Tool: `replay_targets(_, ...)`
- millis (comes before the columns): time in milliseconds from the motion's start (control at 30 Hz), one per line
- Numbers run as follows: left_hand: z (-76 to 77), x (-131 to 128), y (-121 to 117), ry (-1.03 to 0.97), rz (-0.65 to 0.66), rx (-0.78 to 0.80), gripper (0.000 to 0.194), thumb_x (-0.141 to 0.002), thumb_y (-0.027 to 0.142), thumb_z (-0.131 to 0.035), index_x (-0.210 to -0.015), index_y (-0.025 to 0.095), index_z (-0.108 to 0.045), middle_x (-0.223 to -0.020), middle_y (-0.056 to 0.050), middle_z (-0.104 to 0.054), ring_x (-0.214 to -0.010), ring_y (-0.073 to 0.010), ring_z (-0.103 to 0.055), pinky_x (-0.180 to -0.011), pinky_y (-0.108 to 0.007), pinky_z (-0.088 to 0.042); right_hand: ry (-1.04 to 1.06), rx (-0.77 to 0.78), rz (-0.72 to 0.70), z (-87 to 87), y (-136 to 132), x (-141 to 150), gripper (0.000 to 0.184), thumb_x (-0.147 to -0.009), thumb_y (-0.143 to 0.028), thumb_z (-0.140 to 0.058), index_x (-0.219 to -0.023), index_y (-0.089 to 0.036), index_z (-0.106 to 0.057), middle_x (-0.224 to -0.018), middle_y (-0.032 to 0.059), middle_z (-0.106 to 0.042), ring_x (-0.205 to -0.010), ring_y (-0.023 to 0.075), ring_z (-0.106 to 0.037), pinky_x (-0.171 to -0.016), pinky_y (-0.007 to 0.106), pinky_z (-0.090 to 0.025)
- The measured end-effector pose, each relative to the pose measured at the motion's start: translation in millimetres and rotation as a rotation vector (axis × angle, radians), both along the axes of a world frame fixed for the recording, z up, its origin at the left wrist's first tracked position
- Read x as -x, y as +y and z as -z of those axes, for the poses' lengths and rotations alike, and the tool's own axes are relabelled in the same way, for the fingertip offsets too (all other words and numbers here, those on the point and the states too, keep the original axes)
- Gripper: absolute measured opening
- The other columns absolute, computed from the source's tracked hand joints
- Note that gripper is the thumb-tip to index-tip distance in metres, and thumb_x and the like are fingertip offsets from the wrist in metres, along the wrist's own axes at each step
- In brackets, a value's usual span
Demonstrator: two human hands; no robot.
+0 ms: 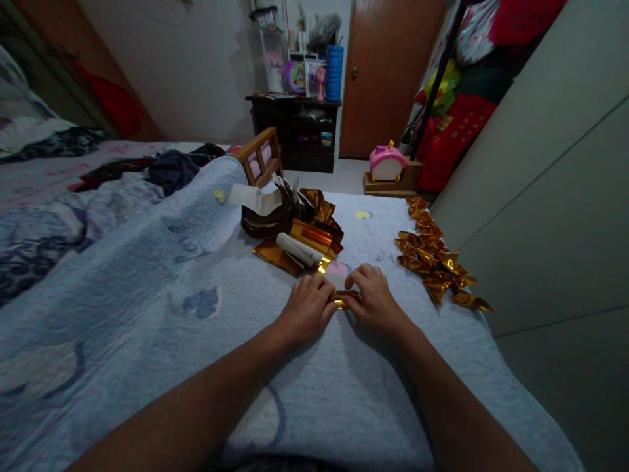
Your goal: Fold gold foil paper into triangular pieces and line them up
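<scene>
Low over the bed, my left hand point(308, 306) and my right hand point(372, 296) grip the two ends of a small sheet of gold foil paper point(340, 303). Its pale backing shows at the top, and a gold strip shows along the near edge. Both hands have curled fingers, with the thumbs on the near side. Just beyond them lie loose gold sheets point(310, 235) with white rolled paper point(299, 249) on top. Behind these sits a curved stack of paper sheets point(268, 223). To the right is a pile of folded gold foil pieces point(437, 262).
A pale blue quilt point(196, 367) covers the bed. A wooden bed rail point(260, 157) stands at the far left corner, and a white cabinet point(555, 216) runs along the right. Farther back are a dark shelf point(299, 137), a pink toy point(387, 162) and a brown door point(388, 72).
</scene>
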State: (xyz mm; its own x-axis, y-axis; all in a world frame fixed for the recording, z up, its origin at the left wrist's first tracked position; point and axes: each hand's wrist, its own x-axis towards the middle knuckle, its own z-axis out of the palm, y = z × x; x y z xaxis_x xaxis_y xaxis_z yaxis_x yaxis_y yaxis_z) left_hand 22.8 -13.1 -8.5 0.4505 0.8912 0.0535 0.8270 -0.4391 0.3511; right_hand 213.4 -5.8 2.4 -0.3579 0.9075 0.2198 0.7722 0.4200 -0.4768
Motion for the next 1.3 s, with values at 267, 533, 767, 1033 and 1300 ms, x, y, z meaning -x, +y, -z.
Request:
replay_targets(267, -2.3, 0, 0, 0.001, -0.077, 0.028, 0.01, -0.092, 0.032, -0.064, -0.097, 0.024, -0.063, -0.11, -0.005, -0.056, -0.103, -0.0261, -0.048, -0.089, -0.04, -0.039, -0.157, 0.044, 0.035, 11.7, -1, 2, 0.019, -0.087, -0.026, -0.062, -0.105, -0.021, -0.059, -0.11, 0.0085, -0.059, -0.102, 0.0269, -0.049, -0.085, 0.038, -0.035)
replay_targets(533, -7.7, 16, 3, 0.022, -0.069, 0.077, 0.014, -0.091, 0.035, -0.065, -0.101, 0.026, -0.064, -0.112, -0.005, -0.055, -0.106, -0.028, -0.047, -0.093, -0.043, -0.038, -0.171, 0.074, 0.025, 8.7, -2, 0, 0.022, -0.088, -0.023, -0.058, -0.11, -0.02, -0.057, -0.112, 0.0092, -0.058, -0.101, 0.0268, -0.048, -0.086, 0.038, -0.035)
replay_targets(767, -9.9, 25, 10, 0.038, -0.027, 0.098, 0.018, -0.092, 0.037, -0.062, -0.103, 0.022, -0.058, -0.116, -0.007, -0.055, -0.107, -0.0276, -0.047, -0.094, -0.043, -0.039, -0.15, 0.052, 0.033, 12.1, 2, -3, 0.011, -0.088, -0.02, -0.056, -0.099, -0.021, -0.056, -0.107, 0.0082, -0.059, -0.097, 0.0248, -0.049, -0.084, 0.036, -0.037)
replay_targets(1033, -7.8, 18, 6, 0.03, -0.083, 0.008, 0.033, -0.091, 0.037, -0.063, -0.117, 0.02, -0.052, -0.116, -0.009, -0.057, -0.106, -0.0282, -0.049, -0.092, -0.042, -0.041, -0.202, 0.012, 0.157, 13.7, 5, -3, 0.025, -0.088, -0.03, -0.063, -0.11, -0.02, -0.058, -0.114, 0.0119, -0.058, -0.103, 0.029, -0.049, -0.086, 0.039, -0.038)
replay_targets(1300, 0.9, 15, 6, -0.219, -0.071, 0.003, 0.052, -0.084, 0.02, -0.066, -0.131, 0.019, -0.045, -0.123, -0.011, -0.06, -0.108, -0.0283, -0.054, -0.096, -0.044, -0.046, -0.199, 0.061, 0.143, 9.1, 4, -2, 0.026, -0.089, -0.032, -0.061, -0.112, -0.019, -0.061, -0.115, 0.0127, -0.058, -0.105, 0.0303, -0.05, -0.087, 0.041, -0.038)
